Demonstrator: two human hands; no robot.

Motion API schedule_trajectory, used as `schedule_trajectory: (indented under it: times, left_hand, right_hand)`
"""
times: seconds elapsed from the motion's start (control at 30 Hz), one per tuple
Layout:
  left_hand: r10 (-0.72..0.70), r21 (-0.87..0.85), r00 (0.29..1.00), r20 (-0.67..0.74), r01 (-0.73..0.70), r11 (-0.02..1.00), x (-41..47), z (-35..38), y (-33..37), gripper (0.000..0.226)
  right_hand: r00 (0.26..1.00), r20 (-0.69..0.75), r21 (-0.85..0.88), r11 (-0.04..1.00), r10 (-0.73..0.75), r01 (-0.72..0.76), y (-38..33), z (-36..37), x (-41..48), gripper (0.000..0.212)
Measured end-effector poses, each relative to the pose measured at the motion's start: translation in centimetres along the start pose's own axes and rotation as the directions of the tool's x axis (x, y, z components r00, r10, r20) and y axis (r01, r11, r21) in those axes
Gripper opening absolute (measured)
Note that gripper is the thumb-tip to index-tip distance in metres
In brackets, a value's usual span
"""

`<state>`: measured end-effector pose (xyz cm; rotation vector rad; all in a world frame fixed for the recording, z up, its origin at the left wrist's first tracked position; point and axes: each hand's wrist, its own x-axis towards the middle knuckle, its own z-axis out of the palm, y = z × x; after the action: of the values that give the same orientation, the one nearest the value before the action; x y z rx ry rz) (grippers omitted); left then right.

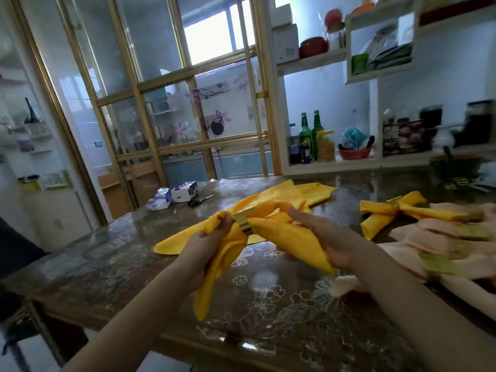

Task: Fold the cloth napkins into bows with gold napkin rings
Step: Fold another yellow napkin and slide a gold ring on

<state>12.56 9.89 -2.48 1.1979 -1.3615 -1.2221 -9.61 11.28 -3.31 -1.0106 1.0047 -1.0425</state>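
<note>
Mid-frame above the table (271, 296), the yellow napkin (271, 233) is pinched beside its gold ring (243, 220) by the left hand (208, 238) and clasped in the curled fingers of the right hand (324, 238); ring seating is judged in hand, loops next to be evened.

Glossy dark floral-patterned table (268, 304). Far left: two white-and-purple tissue packs (173, 198), black scissors (200, 201). Right: a gold-ringed yellow cloth bow (375, 210) beside peach cloth bows (429, 232).
</note>
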Motion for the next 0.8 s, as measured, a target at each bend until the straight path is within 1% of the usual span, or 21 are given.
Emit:
schedule_trajectory:
  times: [0.07,0.17,0.23,0.3,0.37,0.4,0.47,0.53,0.6,0.67,0.73,0.8]
  left_hand:
    - [-0.004,0.004,1.0,0.027,0.004,1.0,-0.3,0.9,0.3,0.034]
    - [-0.048,-0.027,0.987,0.155,0.053,0.998,-0.9,5.2,0.0,0.045]
    - [-0.076,-0.076,0.963,0.26,0.098,0.992,-1.4,8.2,-0.2,0.042]
    - [-0.101,-0.114,0.926,0.364,0.152,0.982,-2.1,11.6,-0.2,0.033]
    - [-0.086,-0.118,0.895,0.438,0.152,0.981,-2.3,14.2,-0.3,0.024]
    - [-0.08,-0.108,0.882,0.465,0.146,0.983,-2.6,15.2,-0.3,0.027]
    - [-0.083,-0.09,0.868,0.491,0.145,0.985,-2.6,17.2,-0.4,0.04]
    - [-0.107,-0.067,0.859,0.5,0.162,0.985,-2.5,18.8,-0.3,0.038]
    - [-0.143,-0.027,0.851,0.505,0.181,0.983,-2.1,19.7,-0.3,0.036]
    - [-0.172,0.013,0.848,0.501,0.192,0.981,-1.3,19.7,-0.2,0.032]
    - [-0.197,0.028,0.84,0.506,0.212,0.977,-0.5,19.1,0.1,0.024]
    - [-0.223,0.023,0.837,0.5,0.245,0.969,0.8,18.7,0.8,0.021]
  right_hand:
    - [0.998,0.04,-0.095,0.995,0.042,-0.038,0.2,-0.3,-2.0,0.045]
    - [0.996,-0.082,-0.164,0.985,0.037,-0.05,0.8,-2.5,-5.5,0.027]
    - [0.979,-0.203,-0.239,0.971,-0.022,-0.028,1.3,-4.0,-7.1,0.019]
    - [0.956,-0.264,-0.325,0.945,-0.125,0.033,1.5,-6.0,-9.1,0.014]
    - [0.927,-0.314,-0.412,0.909,-0.207,0.063,1.5,-7.4,-10.9,0.021]
    - [0.914,-0.33,-0.447,0.892,-0.237,0.07,1.7,-8.1,-11.6,0.024]
    - [0.894,-0.362,-0.465,0.882,-0.263,0.072,2.0,-9.5,-12.8,0.027]
    - [0.882,-0.375,-0.505,0.861,-0.284,0.063,2.0,-10.9,-13.8,0.029]
    - [0.886,-0.368,-0.555,0.831,-0.284,0.036,1.6,-12.0,-14.0,0.026]
    - [0.897,-0.366,-0.581,0.814,-0.248,-0.012,1.2,-12.4,-13.5,0.024]
    - [0.901,-0.378,-0.629,0.773,-0.212,-0.082,0.7,-12.4,-12.5,0.032]
    - [0.908,-0.378,-0.655,0.745,-0.183,-0.122,-0.1,-12.3,-10.8,0.04]
